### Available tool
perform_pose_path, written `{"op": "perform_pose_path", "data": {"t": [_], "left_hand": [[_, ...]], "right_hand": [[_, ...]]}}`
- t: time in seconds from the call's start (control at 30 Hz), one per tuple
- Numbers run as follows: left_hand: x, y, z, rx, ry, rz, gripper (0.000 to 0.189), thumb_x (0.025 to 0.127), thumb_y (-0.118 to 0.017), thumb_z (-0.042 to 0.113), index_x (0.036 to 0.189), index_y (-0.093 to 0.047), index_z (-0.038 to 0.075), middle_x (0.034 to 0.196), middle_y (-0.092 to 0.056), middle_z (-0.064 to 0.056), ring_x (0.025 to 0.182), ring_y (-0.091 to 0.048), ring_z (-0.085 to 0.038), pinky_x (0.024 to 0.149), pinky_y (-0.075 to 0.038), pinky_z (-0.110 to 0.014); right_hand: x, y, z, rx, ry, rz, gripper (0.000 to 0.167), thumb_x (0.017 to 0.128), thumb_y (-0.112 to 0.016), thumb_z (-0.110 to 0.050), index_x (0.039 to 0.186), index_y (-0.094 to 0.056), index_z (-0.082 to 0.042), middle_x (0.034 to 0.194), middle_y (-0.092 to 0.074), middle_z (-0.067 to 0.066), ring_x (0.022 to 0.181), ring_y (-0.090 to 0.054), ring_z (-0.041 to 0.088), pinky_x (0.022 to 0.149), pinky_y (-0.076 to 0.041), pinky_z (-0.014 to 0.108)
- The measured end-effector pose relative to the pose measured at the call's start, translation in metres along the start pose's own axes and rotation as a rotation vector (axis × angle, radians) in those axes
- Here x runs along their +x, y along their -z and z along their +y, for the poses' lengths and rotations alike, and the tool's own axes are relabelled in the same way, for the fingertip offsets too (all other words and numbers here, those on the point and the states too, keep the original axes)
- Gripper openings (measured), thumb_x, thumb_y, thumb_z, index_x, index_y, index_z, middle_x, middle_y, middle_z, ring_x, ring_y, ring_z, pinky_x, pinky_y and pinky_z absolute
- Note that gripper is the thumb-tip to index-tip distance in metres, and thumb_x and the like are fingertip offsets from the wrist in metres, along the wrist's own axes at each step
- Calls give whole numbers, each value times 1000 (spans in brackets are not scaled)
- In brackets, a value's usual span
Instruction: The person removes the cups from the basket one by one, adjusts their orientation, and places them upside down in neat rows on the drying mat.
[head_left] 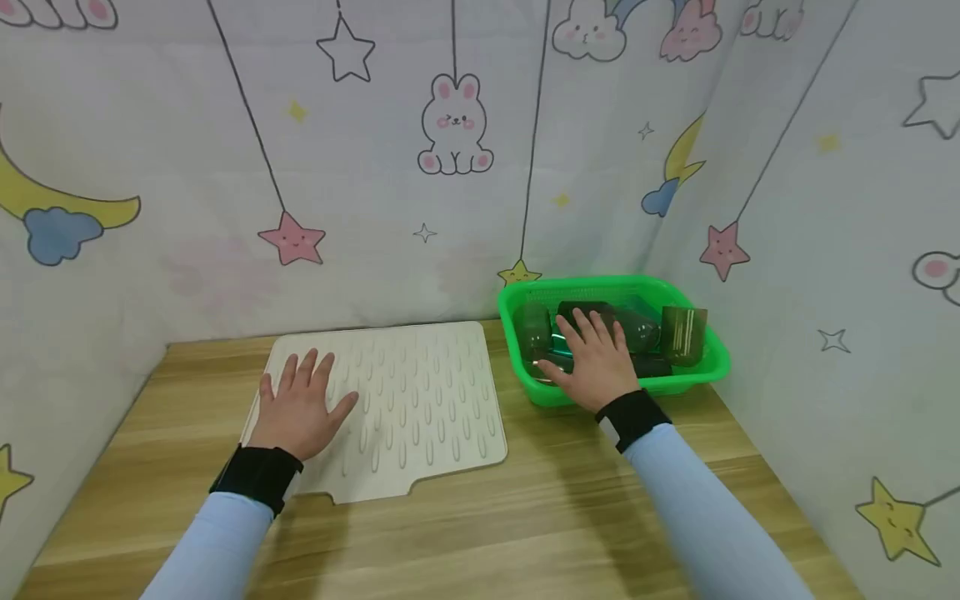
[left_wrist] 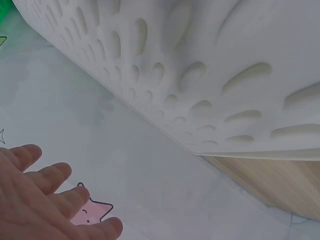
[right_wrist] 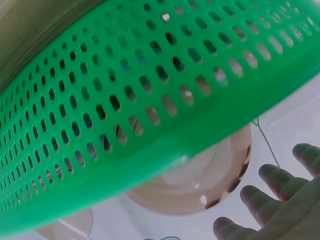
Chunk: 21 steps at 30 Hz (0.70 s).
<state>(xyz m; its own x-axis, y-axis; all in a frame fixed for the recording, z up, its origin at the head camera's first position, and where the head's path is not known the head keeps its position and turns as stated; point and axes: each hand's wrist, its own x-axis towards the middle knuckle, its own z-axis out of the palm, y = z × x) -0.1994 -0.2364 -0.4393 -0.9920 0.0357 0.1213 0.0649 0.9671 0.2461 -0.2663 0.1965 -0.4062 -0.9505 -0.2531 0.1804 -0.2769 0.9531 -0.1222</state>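
Observation:
My left hand (head_left: 298, 413) hovers with spread fingers over the left part of a cream drying mat (head_left: 442, 408) with raised oval ridges. In the left wrist view its fingers (left_wrist: 60, 200) hold nothing. My right hand (head_left: 600, 367) reaches over a green perforated basket (head_left: 553, 398), fingers spread and holding nothing. Inside the basket lie several see-through cups: a clear one (head_left: 534, 325) on the left, a greyish one (head_left: 637, 331) near the middle and an amber one (head_left: 683, 337) on the right. My right hand hides part of them. A brownish clear cup (right_wrist: 215, 180) shows beyond the basket rim in the right wrist view.
Both mat and basket stand on a wood-grain table (head_left: 450, 550). White curtains (head_left: 375, 167) printed with stars, rabbits and clouds close off its back and sides. The basket stands right of the mat, near the back right corner.

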Motion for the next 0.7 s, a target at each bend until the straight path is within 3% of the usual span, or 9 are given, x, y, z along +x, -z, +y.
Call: {"op": "perform_pose_path", "data": {"t": [0.2, 0.33, 0.47, 0.7], "left_hand": [[-1, 4, 3, 2, -7, 4, 80, 101, -52, 51, 159, -25, 2, 164, -22, -30, 151, -13, -52, 117, -5, -78], [-1, 6, 6, 8, -17, 16, 80, 101, -51, 52, 159, -27, 2, 163, -23, -29, 151, -14, -52, 117, -7, -77], [-1, 7, 8, 6, -24, 18, 80, 101, -52, 51, 159, -27, 2, 164, -23, -29, 152, -14, -51, 118, -7, -77], [-2, 8, 11, 11, -25, 20, 80, 101, -52, 52, 159, -27, 2, 164, -23, -28, 152, -15, -51, 118, -7, -77]], "right_hand": [[4, 9, 9, -21, 50, -41, 77, 99, -58, -53, 161, -30, -16, 164, -32, 17, 153, -25, 40, 126, -14, 62], [7, 16, 14, -39, 118, -20, 72, 98, -65, -45, 156, -40, -11, 159, -40, 19, 148, -35, 40, 126, -21, 58], [9, 23, 14, -61, 169, -4, 68, 96, -69, -41, 151, -47, -9, 155, -45, 20, 145, -40, 39, 127, -21, 55], [14, 30, 16, -93, 205, -45, 65, 94, -71, -38, 148, -51, -7, 151, -50, 21, 142, -44, 41, 123, -30, 55]]}}
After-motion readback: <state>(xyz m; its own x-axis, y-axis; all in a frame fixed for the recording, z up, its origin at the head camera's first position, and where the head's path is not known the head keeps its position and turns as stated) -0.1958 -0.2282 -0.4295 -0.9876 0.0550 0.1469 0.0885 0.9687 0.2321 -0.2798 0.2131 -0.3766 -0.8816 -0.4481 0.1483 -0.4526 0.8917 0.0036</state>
